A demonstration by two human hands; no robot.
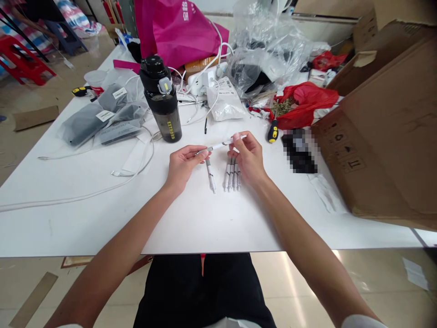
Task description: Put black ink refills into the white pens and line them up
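Note:
A white pen (218,146) with a grey grip is held level above the table between my two hands. My left hand (184,164) pinches its grey end, and my right hand (248,155) grips the other end between thumb and fingers. Below, one similar pen (210,175) lies alone on the white tabletop (191,223), near my left fingertips. Several more white pens (231,175) lie side by side under my right hand, which hides part of them.
A black water bottle (162,102) stands behind my left hand. Bagged dark items (88,118) and a white cable (102,193) lie left. At right are a screwdriver (273,131), a red plastic bag (307,102) and a large cardboard box (382,136). A pink bag (177,36) sits at the back.

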